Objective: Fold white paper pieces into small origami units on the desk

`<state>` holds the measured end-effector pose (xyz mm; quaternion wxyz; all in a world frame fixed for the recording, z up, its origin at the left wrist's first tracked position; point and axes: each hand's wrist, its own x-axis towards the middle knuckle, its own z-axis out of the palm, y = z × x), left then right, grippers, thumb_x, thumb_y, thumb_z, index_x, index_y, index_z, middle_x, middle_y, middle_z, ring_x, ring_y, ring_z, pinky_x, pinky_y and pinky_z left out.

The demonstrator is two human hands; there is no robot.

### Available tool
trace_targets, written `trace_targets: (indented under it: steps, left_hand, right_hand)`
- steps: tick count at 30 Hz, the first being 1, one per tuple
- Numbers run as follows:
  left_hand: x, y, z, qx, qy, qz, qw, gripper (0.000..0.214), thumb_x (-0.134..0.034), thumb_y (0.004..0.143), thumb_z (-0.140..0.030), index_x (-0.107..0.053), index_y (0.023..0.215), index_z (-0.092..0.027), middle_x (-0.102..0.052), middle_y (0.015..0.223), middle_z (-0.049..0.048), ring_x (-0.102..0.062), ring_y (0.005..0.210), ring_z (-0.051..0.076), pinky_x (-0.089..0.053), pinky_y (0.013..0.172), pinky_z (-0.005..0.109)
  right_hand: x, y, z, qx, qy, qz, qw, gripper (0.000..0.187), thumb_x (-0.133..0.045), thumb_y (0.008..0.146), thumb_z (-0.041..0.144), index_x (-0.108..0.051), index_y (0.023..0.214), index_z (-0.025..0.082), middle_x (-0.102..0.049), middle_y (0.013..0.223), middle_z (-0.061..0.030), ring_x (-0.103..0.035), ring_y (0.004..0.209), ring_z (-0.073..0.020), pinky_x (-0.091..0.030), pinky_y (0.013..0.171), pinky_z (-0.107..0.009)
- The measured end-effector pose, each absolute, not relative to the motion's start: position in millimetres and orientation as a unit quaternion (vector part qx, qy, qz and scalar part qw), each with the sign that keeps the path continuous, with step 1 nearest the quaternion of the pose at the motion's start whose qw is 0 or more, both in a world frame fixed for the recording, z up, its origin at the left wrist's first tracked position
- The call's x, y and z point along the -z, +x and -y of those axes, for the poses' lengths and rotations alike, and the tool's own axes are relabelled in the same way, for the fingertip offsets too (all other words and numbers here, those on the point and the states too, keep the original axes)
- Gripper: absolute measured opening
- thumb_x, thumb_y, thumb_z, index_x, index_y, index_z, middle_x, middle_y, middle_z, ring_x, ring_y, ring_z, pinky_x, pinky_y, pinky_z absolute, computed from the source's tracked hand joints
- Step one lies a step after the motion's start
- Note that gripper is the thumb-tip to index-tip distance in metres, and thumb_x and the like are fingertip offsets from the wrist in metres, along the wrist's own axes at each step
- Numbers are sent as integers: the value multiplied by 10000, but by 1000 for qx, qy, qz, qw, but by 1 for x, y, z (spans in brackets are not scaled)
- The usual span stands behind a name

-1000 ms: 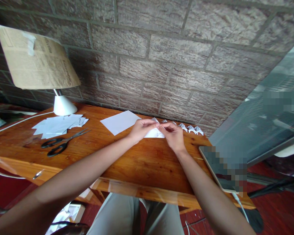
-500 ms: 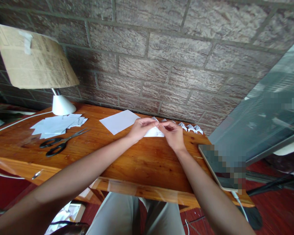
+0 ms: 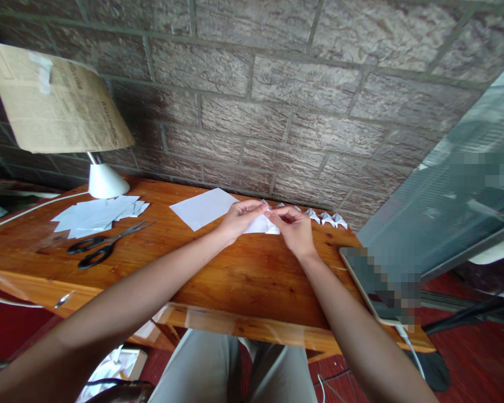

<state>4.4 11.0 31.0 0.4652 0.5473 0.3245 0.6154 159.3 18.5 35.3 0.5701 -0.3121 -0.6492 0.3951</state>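
Observation:
Near the back of the wooden desk, my left hand (image 3: 240, 218) and my right hand (image 3: 294, 226) meet over a piece of white paper (image 3: 258, 225). Thumb and fingers of each hand are pinched on its upper edge, and the fingertips almost touch. Below them the paper's lower part shows, with a fold or flap toward the right. The exact fold under the fingers is hidden. A flat white sheet (image 3: 204, 208) lies just left of my left hand. Behind and to the right of my right hand stand several small folded paper shapes (image 3: 327, 219) in a row.
Black-handled scissors (image 3: 105, 246) lie on the desk's left side, below a pile of cut white paper (image 3: 98, 215). A lamp (image 3: 108, 180) with a newspaper shade stands behind them. On the right edge rests a tablet (image 3: 372, 285) with a white cable. A brick wall (image 3: 243, 112) closes off the back.
The fingertips have shifted slightly on the white paper, my right thumb moving a little left and down. A flap at the paper's lower right now shows more clearly.

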Motion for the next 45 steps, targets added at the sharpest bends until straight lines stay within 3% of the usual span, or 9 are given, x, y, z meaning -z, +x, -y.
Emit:
trace_targets:
  steps: [7,10,14,20,40,45]
  left_hand:
    - [-38,3,-7,-599,590,-351,413,332,-717,729,-475,-720,767,-145,-715,765,35,-624,747,167,-454,719,275]
    - [-36,2,-10,-602,595,-322,424,317,-764,696,-409,-716,877,-153,-735,847,50,-654,806,181,-473,776,292]
    - [-32,2,-12,-603,569,-316,461,463,-798,661,-359,-682,1071,-179,-750,890,57,-678,808,190,-492,790,317]
    - [-33,1,-12,-597,570,-319,466,346,-775,680,-416,-740,908,-159,-747,976,88,-681,912,232,-493,869,363]
    - [-31,-2,-11,-606,557,-331,461,297,-817,627,-378,-748,827,-170,-751,902,75,-675,891,225,-480,890,377]
    - [-27,-1,-16,-621,505,-323,506,328,-829,611,-371,-732,844,-163,-746,884,67,-672,819,197,-490,838,355]
  right_hand:
    - [-34,159,-19,-400,-325,650,558,275,-808,640,435,-716,734,193,-725,787,-41,-625,695,-167,-509,700,-318]
    - [-36,161,-18,-402,-335,641,562,288,-797,649,449,-711,747,192,-728,813,-45,-630,706,-171,-511,709,-325]
    - [-39,162,-17,-403,-333,635,569,292,-785,663,453,-699,759,192,-718,813,-42,-635,720,-171,-514,730,-330]
    - [-40,162,-17,-405,-333,629,574,306,-810,629,443,-679,744,191,-705,799,-36,-628,723,-165,-518,738,-329]
    - [-44,162,-14,-434,-319,637,551,393,-824,610,407,-669,918,217,-684,747,15,-630,712,-143,-510,736,-305]
    - [-44,164,-17,-486,-322,615,531,357,-839,573,391,-715,848,200,-732,837,-10,-653,767,-154,-515,795,-317]
